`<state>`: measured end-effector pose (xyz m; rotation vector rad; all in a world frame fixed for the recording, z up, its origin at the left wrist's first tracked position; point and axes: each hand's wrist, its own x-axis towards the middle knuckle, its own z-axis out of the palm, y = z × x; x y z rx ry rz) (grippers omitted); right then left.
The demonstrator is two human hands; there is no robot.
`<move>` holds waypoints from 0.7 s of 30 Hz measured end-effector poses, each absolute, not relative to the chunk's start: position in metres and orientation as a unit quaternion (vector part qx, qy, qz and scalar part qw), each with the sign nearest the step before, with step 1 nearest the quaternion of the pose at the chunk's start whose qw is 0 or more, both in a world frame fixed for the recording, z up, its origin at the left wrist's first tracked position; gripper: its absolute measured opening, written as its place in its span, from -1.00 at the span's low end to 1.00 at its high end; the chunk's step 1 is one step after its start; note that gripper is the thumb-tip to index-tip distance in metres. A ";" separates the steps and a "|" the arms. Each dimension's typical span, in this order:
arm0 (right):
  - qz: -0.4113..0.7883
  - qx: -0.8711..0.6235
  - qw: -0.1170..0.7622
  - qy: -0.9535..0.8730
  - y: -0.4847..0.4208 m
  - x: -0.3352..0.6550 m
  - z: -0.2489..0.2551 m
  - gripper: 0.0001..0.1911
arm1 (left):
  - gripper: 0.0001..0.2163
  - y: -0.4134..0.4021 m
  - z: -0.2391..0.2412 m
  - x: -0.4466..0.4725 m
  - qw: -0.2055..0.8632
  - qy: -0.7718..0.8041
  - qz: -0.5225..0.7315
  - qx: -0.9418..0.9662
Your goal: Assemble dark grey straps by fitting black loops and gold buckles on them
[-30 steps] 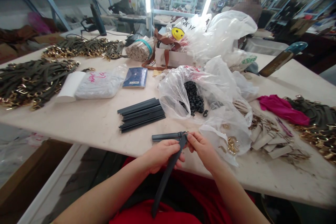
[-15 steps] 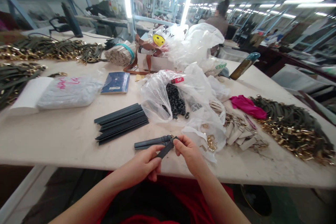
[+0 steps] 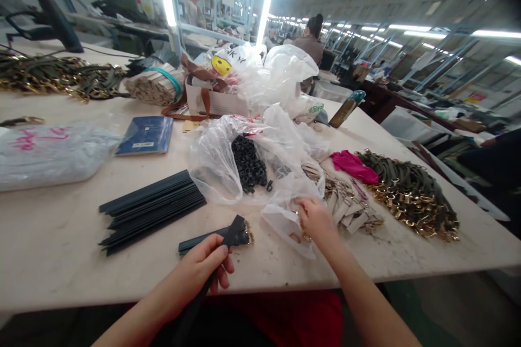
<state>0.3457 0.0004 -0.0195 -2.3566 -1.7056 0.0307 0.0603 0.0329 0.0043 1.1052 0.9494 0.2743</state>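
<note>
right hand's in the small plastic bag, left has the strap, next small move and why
I'd guess: right hand pinches one gold piece from the small bag and carries it to the strap. Its fingers sit in that bag, and the left hand holds the strap's end raised.

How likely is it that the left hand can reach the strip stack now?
Probably yes: the stack lies near the left hand with only bare table between, though that hand holds a strap.
</note>
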 end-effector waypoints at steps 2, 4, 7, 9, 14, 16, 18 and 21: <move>0.001 -0.808 0.082 -0.583 0.013 0.363 -0.030 -0.80 | -0.70 0.031 0.007 0.067 0.742 0.434 0.112 0.499; -0.004 -0.805 0.057 -0.590 0.024 0.371 -0.038 -0.82 | -0.73 0.029 0.011 0.070 0.744 0.426 0.103 0.505; -0.005 -0.798 0.044 -0.601 0.031 0.375 -0.041 -0.81 | -0.74 0.027 0.013 0.069 0.752 0.405 0.098 0.511; -0.003 -0.793 0.049 -0.607 0.028 0.377 -0.037 -0.79 | -0.75 0.025 0.013 0.067 0.748 0.397 0.098 0.522; 0.052 -0.745 0.122 -0.654 0.002 0.344 -0.012 -0.72 | -0.76 0.027 0.014 0.068 0.670 0.403 0.125 0.610; 0.151 -0.684 0.210 -0.682 -0.009 0.313 -0.001 -0.69 | -0.77 0.028 0.015 0.071 0.629 0.400 0.149 0.649; 0.263 -0.605 0.286 -0.695 -0.018 0.279 0.010 -0.69 | -0.77 0.028 0.017 0.074 0.603 0.392 0.174 0.673; 0.333 -0.550 0.331 -0.691 -0.025 0.240 0.019 -0.75 | -0.80 0.026 0.019 0.071 0.577 0.392 0.197 0.689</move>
